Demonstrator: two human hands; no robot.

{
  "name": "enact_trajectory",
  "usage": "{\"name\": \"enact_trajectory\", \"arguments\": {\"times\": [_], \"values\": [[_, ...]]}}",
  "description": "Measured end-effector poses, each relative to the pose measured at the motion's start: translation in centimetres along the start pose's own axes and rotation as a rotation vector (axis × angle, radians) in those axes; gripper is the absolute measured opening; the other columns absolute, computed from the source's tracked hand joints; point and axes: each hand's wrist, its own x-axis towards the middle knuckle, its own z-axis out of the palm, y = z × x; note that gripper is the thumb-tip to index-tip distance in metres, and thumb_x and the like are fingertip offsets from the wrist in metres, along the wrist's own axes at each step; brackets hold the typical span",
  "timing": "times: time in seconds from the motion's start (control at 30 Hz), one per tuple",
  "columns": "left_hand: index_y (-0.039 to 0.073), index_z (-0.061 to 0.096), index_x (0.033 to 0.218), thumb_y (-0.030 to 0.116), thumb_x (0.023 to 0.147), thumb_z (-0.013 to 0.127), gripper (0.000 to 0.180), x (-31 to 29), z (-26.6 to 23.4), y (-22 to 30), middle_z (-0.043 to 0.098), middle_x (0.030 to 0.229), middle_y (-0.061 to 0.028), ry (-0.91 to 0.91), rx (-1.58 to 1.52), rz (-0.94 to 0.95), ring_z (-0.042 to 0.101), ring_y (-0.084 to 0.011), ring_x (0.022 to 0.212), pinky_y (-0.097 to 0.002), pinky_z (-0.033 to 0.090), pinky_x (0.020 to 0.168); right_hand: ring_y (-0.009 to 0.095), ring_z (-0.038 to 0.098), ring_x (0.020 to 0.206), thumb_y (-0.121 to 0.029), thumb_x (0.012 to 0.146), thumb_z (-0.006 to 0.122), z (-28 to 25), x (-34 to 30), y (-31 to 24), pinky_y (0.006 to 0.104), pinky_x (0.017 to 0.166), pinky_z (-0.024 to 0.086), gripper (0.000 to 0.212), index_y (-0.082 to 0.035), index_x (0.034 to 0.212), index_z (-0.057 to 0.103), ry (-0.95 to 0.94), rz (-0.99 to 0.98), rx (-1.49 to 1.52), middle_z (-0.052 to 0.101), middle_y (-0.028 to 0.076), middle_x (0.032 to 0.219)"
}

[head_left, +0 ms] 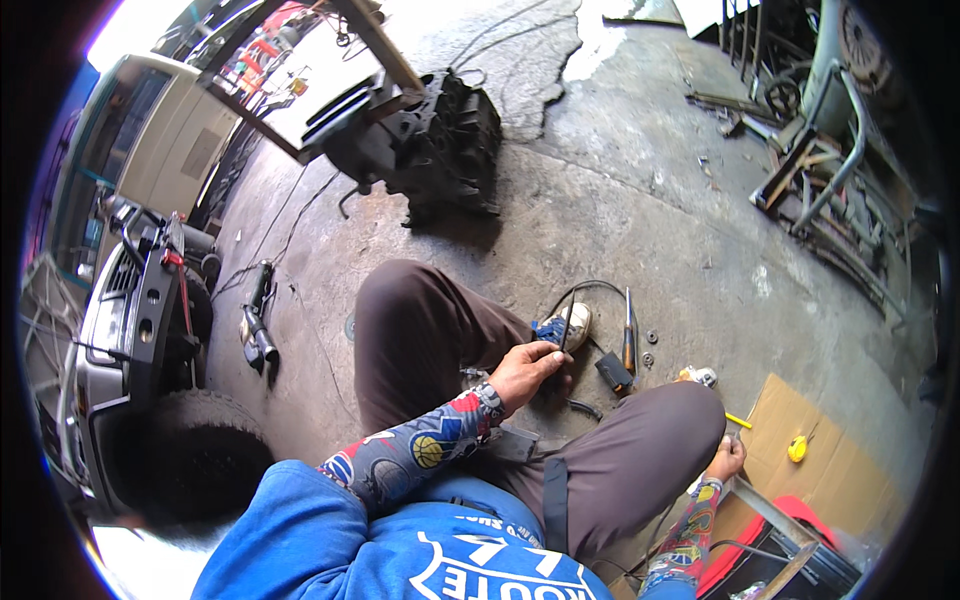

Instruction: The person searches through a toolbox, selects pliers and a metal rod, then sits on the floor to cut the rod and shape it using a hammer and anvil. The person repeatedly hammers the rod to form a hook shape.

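My left hand (528, 376) is closed in front of my shoe, pinching a thin dark rod (568, 322) that points away from me. Beside it a black cable (592, 285) curves over the floor, near a screwdriver (629, 335) with an orange and black handle and a small black box (613, 374). To the right of my knee, my right hand (727, 459) has its fingers curled next to a metal frame bar (775, 512). What it grips is hard to make out. A yellow stick (739, 421) shows just beyond its fingers, on or over a cardboard sheet (775, 410).
Small metal rings (650, 338) and a partly hidden power tool (699, 376) lie past my right knee. A yellow tape measure (797, 448) rests on the cardboard. A black engine block (440, 150) stands ahead. Another power tool (259, 335) lies left, near a vehicle tire (190, 455). Scrap metal (840, 200) is piled far right.
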Motion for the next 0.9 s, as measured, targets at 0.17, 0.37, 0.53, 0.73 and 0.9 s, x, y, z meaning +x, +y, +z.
{"name": "enact_trajectory", "arguments": {"times": [0.17,0.37,0.53,0.73,0.9], "values": [[-0.001,0.064,0.112,0.017,0.104,0.058,0.021,-3.3,-2.6,2.1,0.071,0.092,-0.0091,-0.050,-0.090,0.122,0.070,-0.0168,0.081,-0.0299,0.056,0.074,0.005,0.042,0.060,-0.020,0.098,0.067,-3.1,2.7,-7.7,0.0230,0.053,0.035,0.017,-0.006,0.109,0.069,0.261,0.340,0.701,0.059,-0.003,0.079],[-0.002,0.067,0.108,0.020,0.104,0.058,0.024,-10.2,-5.7,5.7,0.071,0.090,-0.0069,0.066,-0.144,0.311,0.069,-0.0141,0.082,-0.0274,0.055,0.073,0.020,0.063,0.106,-0.031,0.100,0.063,-12.7,2.5,-19.3,0.0322,0.086,0.047,0.032,-0.004,0.117,0.065,0.091,-0.232,1.117,0.069,0.009,0.116],[-0.001,0.063,0.109,0.027,0.103,0.057,0.029,-19.7,-8.1,10.4,0.069,0.088,-0.0134,0.047,-0.141,0.647,0.069,-0.0236,0.074,-0.0326,0.057,0.067,0.036,0.056,0.125,-0.025,0.099,0.063,-18.8,2.3,-30.5,0.0478,0.113,0.038,0.032,0.001,0.118,0.065,0.129,-0.529,1.128,0.063,0.018,0.127],[-0.002,0.057,0.130,0.026,0.109,0.045,0.037,-28.8,-11.4,17.2,0.064,0.097,-0.0126,0.024,-0.235,0.996,0.065,-0.0231,0.081,-0.0341,0.053,0.073,0.041,0.050,0.134,-0.024,0.096,0.068,-19.1,0.9,-38.4,0.0555,0.120,0.027,0.027,-0.002,0.112,0.069,0.039,-0.551,1.409,0.061,0.019,0.132],[-0.004,0.056,0.130,0.028,0.108,0.047,0.040,-28.9,-13.2,16.7,0.062,0.088,-0.0087,0.224,-0.264,1.046,0.056,-0.0145,0.067,-0.0276,0.045,0.061,0.037,0.046,0.132,-0.020,0.092,0.070,-18.9,-0.3,-41.6,0.0567,0.123,0.021,0.038,0.004,0.119,0.060,-0.148,-0.467,1.616,0.051,0.022,0.138]]}}
